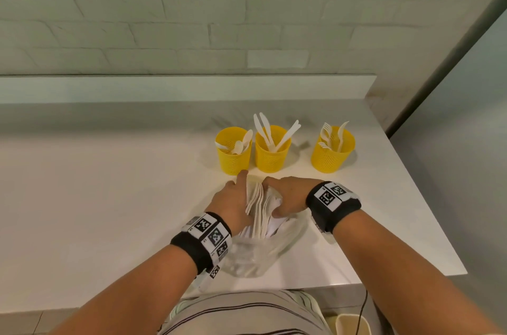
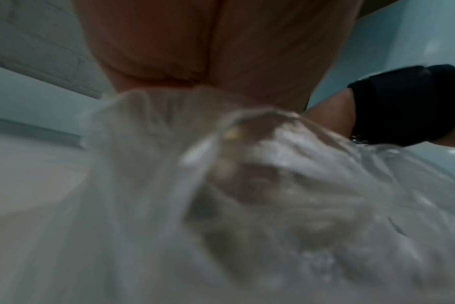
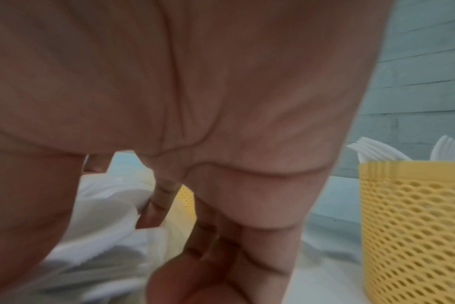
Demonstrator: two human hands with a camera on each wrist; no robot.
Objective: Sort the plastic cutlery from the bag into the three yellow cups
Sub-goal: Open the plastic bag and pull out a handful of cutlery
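At the near edge of the white table [image 1: 109,197] lies a clear plastic bag [image 1: 255,255], crumpled, its mouth facing away from the person. A bundle of white cutlery [image 1: 260,208] sticks out of the mouth, handles fanned toward the cups. The left hand [image 1: 233,200] grips the bundle from its left side, fingers curled round the far side and the thumb pointing up toward the cups. The right hand [image 1: 288,194] holds the same bundle from the right, thumb pressed against the near part of the pieces and fingers curled over the top. In the left wrist view the bag [image 2: 247,185] fills the lower picture, blurred, under the palm. In the right wrist view the right fingers [image 3: 159,205] bend down onto white pieces [image 3: 112,205]; the exact grip is blurred there.

Just beyond the hands stand three yellow mesh cups in a row. The left cup [image 1: 233,156] holds spoons [image 1: 241,142]. The middle cup [image 1: 271,156], almost touching it, holds knives [image 1: 269,131]. The right cup [image 1: 332,153] stands apart and holds forks [image 1: 332,134]; it also shows close in the right wrist view [image 3: 413,226].

Behind the table runs a low ledge [image 1: 164,87], then a pale brick wall [image 1: 192,5]
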